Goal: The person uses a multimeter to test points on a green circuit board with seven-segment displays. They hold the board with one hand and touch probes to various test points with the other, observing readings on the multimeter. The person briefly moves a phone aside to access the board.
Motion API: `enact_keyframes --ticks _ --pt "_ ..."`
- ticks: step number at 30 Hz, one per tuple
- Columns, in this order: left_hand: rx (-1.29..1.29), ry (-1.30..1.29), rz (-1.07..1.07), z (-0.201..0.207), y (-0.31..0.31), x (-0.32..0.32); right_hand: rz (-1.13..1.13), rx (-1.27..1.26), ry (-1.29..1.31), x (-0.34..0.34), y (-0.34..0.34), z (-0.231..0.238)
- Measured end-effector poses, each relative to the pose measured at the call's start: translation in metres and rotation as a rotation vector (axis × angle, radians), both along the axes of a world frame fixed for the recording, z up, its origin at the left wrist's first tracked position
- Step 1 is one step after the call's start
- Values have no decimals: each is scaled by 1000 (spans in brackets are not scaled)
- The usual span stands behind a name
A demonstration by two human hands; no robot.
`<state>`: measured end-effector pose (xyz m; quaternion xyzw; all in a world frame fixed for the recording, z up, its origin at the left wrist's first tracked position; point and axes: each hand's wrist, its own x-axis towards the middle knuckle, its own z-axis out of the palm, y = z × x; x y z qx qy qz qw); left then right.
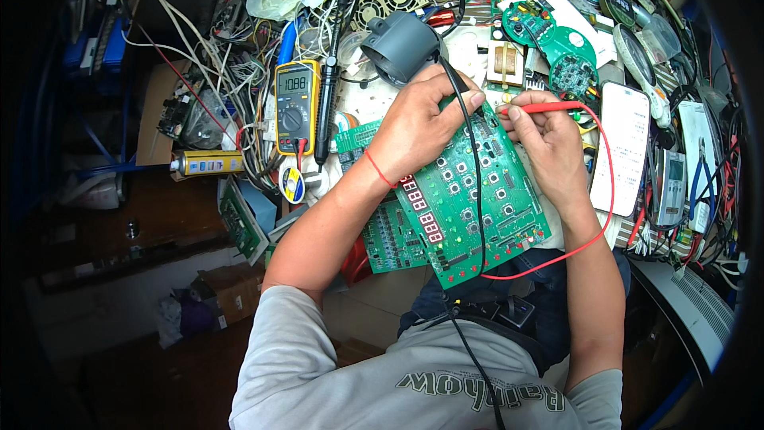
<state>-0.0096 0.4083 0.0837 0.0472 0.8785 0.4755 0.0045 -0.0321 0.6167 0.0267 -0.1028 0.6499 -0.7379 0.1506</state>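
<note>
A large green circuit board (516,175) with red digit displays and several push buttons lies tilted in front of me. My left hand (422,119) rests over its upper left part. A black test probe (453,78) is pinched in its fingers, and a black lead runs down across the board. At the board's upper right edge, my right hand (545,135) grips a red test probe (549,107); its tip is hard to make out. The red lead loops past my right forearm. A yellow multimeter (294,103) with a lit display stands to the left.
Another green board (391,235) sits partly under the large one. Behind my hands are a grey cylinder (400,46) and round green boards (571,64). A phone (619,147) lies at the right. Tangled cables (247,84) and a yellow can (208,162) crowd the left.
</note>
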Motion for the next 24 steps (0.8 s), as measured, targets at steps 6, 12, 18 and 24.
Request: enact_keyframes --ticks 6,12,18,24 --pt "34 14 12 -1 1 0 7 -3 0 0 0 1" --pt "23 11 14 0 1 0 0 -5 12 0 0 0" --pt "55 11 4 -2 -1 0 20 -3 6 0 0 -2" --pt "37 37 -3 0 -1 1 17 -2 -7 -2 1 -6"
